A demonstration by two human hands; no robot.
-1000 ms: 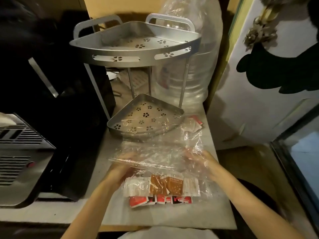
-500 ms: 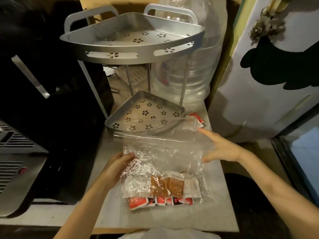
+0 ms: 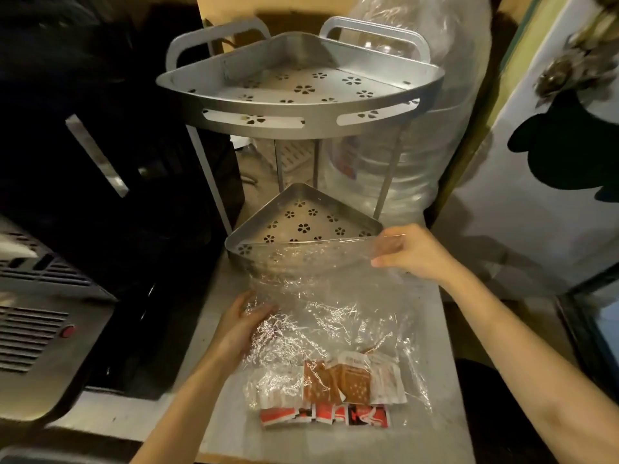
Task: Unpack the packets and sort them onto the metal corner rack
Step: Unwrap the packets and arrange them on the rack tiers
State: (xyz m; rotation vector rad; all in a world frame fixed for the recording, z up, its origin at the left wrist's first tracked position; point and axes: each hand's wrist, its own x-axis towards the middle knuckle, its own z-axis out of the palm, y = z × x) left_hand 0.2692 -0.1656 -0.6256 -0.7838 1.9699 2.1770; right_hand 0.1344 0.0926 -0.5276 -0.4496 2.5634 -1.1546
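**Clear bag of sachets, held open before corner rack**

Item: crinkled clear plastic bag [image 3: 321, 316], lying on the grey counter top [image 3: 432, 440], its mouth raised toward the two-tier silver metal corner rack with flower-shaped cut-outs [image 3: 301, 98].

Contents: small flat sachets [image 3: 335, 393] in white, orange-brown and red, bunched at the bag's near end; print unreadable through glare, count uncertain.

Left hand [image 3: 241, 326]: at the bag's left edge, fingertips hidden behind film; grip cannot be told.

Right hand [image 3: 412, 252]: fingers curled, pinching the far right rim.

Rack: both tiers bare; lower tier's front edge veiled by the bag.

Behind: large clear plastic water bottle [image 3: 418, 182], partly hidden by the rack.
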